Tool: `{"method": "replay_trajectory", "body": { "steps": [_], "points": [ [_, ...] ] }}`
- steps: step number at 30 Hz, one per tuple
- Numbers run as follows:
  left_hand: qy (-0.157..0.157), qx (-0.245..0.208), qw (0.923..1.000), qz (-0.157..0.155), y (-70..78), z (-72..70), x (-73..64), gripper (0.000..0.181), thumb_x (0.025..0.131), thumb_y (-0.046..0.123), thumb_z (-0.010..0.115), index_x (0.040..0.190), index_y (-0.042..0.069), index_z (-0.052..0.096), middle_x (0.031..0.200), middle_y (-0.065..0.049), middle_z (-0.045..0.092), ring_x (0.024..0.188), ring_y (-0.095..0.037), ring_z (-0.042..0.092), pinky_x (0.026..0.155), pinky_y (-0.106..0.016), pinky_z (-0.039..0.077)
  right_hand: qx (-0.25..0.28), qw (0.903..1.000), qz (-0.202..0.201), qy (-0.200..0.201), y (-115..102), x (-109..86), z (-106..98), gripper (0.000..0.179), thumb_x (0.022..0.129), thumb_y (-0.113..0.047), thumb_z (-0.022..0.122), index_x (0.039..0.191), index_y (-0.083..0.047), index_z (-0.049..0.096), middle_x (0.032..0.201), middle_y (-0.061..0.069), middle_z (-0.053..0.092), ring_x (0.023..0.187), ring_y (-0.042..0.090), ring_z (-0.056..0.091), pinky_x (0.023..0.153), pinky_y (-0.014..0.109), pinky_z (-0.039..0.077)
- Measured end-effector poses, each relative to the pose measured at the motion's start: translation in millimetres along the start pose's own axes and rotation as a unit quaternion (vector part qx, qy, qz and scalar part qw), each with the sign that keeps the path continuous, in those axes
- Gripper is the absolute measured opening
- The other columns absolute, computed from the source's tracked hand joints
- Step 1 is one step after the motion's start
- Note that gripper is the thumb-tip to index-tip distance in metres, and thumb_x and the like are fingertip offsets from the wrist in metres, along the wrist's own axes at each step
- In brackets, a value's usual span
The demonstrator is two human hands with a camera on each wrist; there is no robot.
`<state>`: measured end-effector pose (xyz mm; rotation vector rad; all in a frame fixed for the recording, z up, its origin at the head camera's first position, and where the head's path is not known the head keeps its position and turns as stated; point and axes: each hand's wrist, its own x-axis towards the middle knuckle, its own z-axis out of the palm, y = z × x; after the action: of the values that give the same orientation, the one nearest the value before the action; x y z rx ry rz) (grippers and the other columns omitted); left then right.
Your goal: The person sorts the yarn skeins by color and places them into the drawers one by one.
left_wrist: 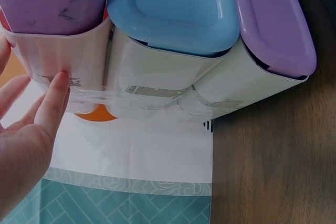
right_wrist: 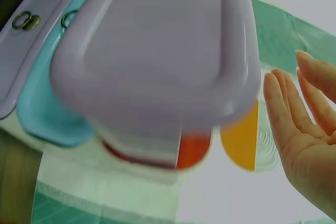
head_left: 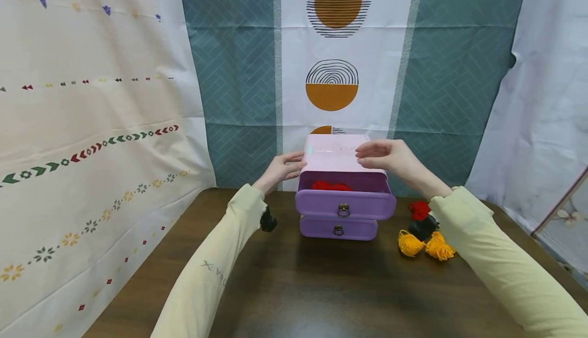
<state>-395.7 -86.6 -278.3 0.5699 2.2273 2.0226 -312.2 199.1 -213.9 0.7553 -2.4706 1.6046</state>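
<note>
Near the far edge of a brown table (head_left: 340, 292), a drawer chest (head_left: 333, 154) is set before a hanging cloth (head_left: 239, 82). Its top purple drawer (head_left: 317, 205) is pulled out so that its front edge overhangs the bottom purple drawer (head_left: 317, 229). A broad stretch of tabletop is left in front, and a gap is kept between the chest and the yarn on the right.

The chest's left side wall is touched by the left hand (head_left: 281, 168), its fingers extended and spread. The right hand (head_left: 386, 155) is held at the top right edge, fingers straight, some pressed together; whether the lid surface is touched cannot be told.

Three drawers are counted, one of them a blue drawer (left_wrist: 176, 3), and one ring pull (head_left: 343, 210) is fitted to each. On the table, two yellow yarn bundles (head_left: 411, 244) and one red bundle (head_left: 419, 209) are grouped; red yarn (head_left: 331, 186) is held inside the open drawer, its count unclear.

The chest is smooth and glossy, its pale casing rounded at the corners; the pulls are bronze-coloured. The yarn is stranded and soft-looking, the table wood-grained, the cloth creased and patterned.
</note>
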Motion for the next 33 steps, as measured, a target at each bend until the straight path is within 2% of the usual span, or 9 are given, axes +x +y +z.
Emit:
{"method": "replay_trajectory", "body": {
  "steps": [5,11,19,25,27,30,32,33],
  "points": [
    [0.002,-0.006,1.0000,-0.003,-0.8,-0.6,-0.5,0.051,0.086,0.016,0.064,0.133,0.006,0.046,0.127,-0.015,0.044,0.105,-0.024,0.053,0.084,-0.030,0.046,0.028,0.9981,-0.003,0.055,13,-9.4,-21,0.040,0.084,-0.014,0.066,0.117,0.006,0.055,0.109,0.016,0.059,0.094,0.025,0.059,0.080,0.033,0.049],
    [0.005,0.008,1.0000,0.003,-3.2,-0.8,0.1,0.050,0.086,0.016,0.064,0.132,0.005,0.047,0.124,-0.014,0.046,0.103,-0.024,0.054,0.082,-0.030,0.048,0.039,0.9947,0.013,0.095,33,-20.5,-43,0.042,0.085,-0.017,0.065,0.118,0.004,0.053,0.111,0.014,0.057,0.096,0.023,0.059,0.079,0.033,0.048],
    [0.004,0.003,1.0000,0.002,-3.0,-0.6,0.9,0.050,0.086,0.017,0.064,0.131,0.006,0.047,0.124,-0.014,0.046,0.103,-0.023,0.055,0.081,-0.028,0.048,0.065,0.9901,0.047,0.115,61,-33.4,-57,0.043,0.084,-0.018,0.067,0.118,0.004,0.052,0.105,0.007,0.060,0.094,0.017,0.059,0.077,0.031,0.049],
    [0.006,0.003,1.0000,-0.003,-2.0,-0.4,-0.2,0.050,0.086,0.016,0.064,0.132,0.006,0.047,0.124,-0.014,0.046,0.102,-0.023,0.055,0.080,-0.029,0.048,0.103,0.9866,0.052,0.115,91,-42.1,-67,0.026,0.087,-0.012,0.063,0.111,-0.005,0.058,0.100,0.001,0.063,0.087,0.010,0.061,0.071,0.026,0.051],
    [0.007,0.005,1.0000,-0.003,-1.7,-0.2,-0.4,0.049,0.086,0.016,0.064,0.131,0.006,0.047,0.124,-0.014,0.047,0.102,-0.023,0.055,0.080,-0.029,0.048,0.095,0.9867,0.057,0.119,101,-46.3,-69,0.023,0.087,-0.013,0.062,0.110,-0.009,0.059,0.098,-0.004,0.062,0.086,0.007,0.060,0.071,0.023,0.051],
    [0.008,0.000,1.0000,-0.004,-1.2,0.2,-0.5,0.049,0.086,0.017,0.064,0.130,0.006,0.049,0.123,-0.014,0.047,0.101,-0.023,0.056,0.080,-0.029,0.048,0.060,0.9870,0.069,0.132,117,-52.1,-71,0.030,0.087,-0.019,0.063,0.113,-0.006,0.057,0.098,-0.007,0.061,0.085,0.004,0.059,0.072,0.023,0.050],
    [0.008,-0.001,1.0000,-0.004,-1.0,0.2,-0.3,0.049,0.086,0.017,0.065,0.130,0.006,0.049,0.123,-0.014,0.047,0.101,-0.023,0.056,0.080,-0.029,0.048,0.036,0.9849,0.087,0.146,130,-54.4,-72,0.042,0.085,-0.025,0.064,0.117,0.000,0.054,0.102,-0.001,0.060,0.088,0.007,0.059,0.075,0.027,0.050],
    [0.008,-0.001,1.0000,-0.003,-0.9,0.0,-0.3,0.049,0.085,0.018,0.065,0.130,0.006,0.049,0.123,-0.014,0.047,0.101,-0.022,0.056,0.080,-0.029,0.048,0.052,0.9842,0.083,0.147,145,-53.5,-75,0.043,0.085,-0.025,0.066,0.117,0.001,0.055,0.102,0.001,0.061,0.087,0.009,0.060,0.073,0.028,0.051]
  ]
}}
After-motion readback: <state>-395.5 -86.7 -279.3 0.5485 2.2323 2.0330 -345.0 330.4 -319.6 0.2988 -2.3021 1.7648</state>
